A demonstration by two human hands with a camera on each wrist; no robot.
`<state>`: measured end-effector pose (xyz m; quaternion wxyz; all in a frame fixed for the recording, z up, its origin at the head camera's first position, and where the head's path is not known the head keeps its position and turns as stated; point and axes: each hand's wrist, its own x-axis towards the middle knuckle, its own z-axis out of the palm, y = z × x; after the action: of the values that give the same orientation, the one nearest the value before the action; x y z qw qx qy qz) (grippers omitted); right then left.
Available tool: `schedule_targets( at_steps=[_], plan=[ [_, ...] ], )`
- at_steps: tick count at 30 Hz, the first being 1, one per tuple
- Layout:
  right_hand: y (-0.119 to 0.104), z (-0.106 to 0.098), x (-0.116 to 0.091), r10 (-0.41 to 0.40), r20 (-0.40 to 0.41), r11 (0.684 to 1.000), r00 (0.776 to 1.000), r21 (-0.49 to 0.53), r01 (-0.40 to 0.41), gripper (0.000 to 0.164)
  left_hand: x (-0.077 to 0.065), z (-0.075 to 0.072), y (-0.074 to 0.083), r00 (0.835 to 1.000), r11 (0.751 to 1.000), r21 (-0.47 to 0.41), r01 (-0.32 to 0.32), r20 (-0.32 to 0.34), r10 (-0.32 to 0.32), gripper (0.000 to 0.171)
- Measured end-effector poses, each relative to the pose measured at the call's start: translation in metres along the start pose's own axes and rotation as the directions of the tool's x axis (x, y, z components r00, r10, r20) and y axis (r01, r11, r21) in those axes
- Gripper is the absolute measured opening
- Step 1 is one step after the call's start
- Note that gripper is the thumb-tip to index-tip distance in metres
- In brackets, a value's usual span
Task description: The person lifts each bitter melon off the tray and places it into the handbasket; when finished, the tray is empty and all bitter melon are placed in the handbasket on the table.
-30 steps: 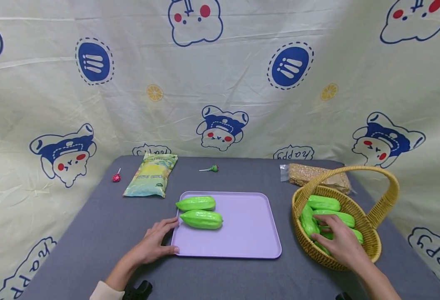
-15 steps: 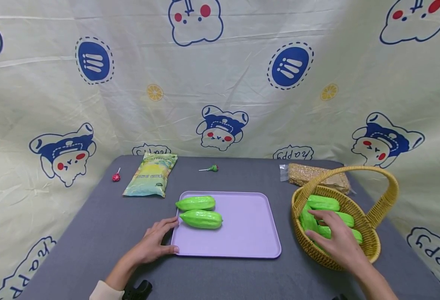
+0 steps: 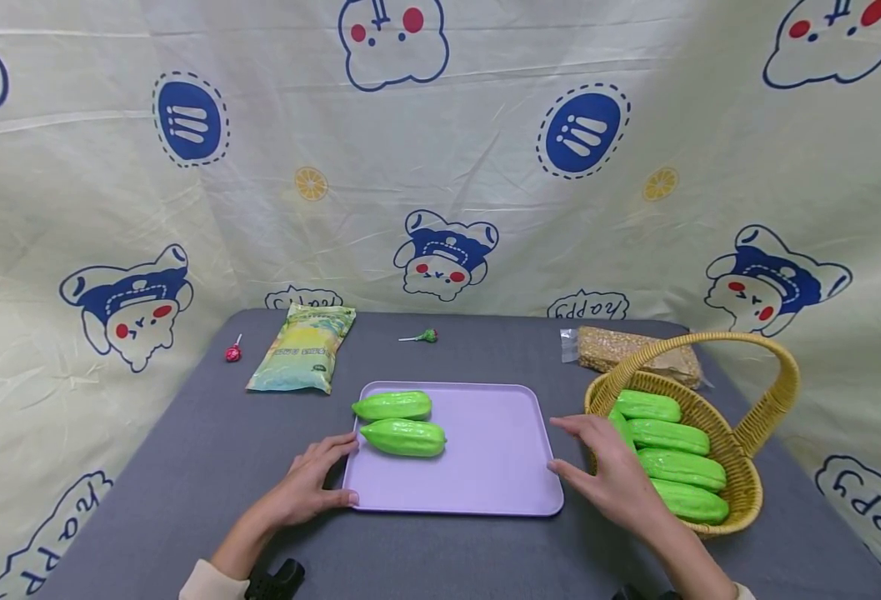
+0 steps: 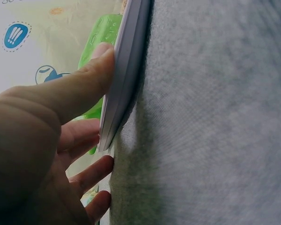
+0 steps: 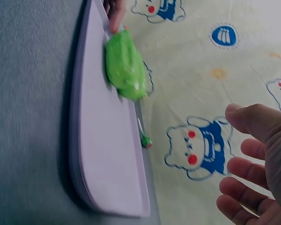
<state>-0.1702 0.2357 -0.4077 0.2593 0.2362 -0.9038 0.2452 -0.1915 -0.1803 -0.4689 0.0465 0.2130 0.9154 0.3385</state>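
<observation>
A lilac tray [image 3: 493,467] lies on the table, with two glossy green cucumber-shaped vegetables [image 3: 404,437] side by side near its left end. My left hand [image 3: 308,483] touches the tray's left edge, thumb and fingertips at the rim; the left wrist view has the thumb [image 4: 91,77] against it. Fingers spread and holding nothing, my right hand [image 3: 613,471] is above the gap between the tray's right edge and a woven basket [image 3: 748,492]. Several more of these green vegetables [image 3: 682,468] lie in the basket, one partly hidden behind the right hand.
The basket's tall handle [image 3: 778,383] arches over it. Behind it lies a clear bag of grains [image 3: 613,346]. A yellow-green packet [image 3: 305,350], a red lollipop [image 3: 233,353] and a green lollipop [image 3: 429,336] lie toward the back of the table. A patterned cloth [image 3: 485,167] hangs behind.
My right hand has come out of the basket, without a vegetable, and moved left toward the tray. The left hand, the tray and its two vegetables have stayed in place.
</observation>
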Motion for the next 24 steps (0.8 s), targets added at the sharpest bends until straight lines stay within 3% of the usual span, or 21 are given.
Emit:
schedule_targets(
  at_steps=[12,24],
  plan=[
    [-0.02,0.042,0.016,-0.109,0.03,0.99,0.994,0.097,0.106,0.049,0.001,-0.001,0.0,1.0,1.0,-0.013,0.017,0.011,-0.017,0.073],
    [-0.046,0.073,0.034,-0.077,0.126,0.992,0.989,0.112,0.063,0.046,0.0,0.001,0.0,1.0,1.0,-0.005,-0.001,-0.005,0.0,0.072]
  ],
)
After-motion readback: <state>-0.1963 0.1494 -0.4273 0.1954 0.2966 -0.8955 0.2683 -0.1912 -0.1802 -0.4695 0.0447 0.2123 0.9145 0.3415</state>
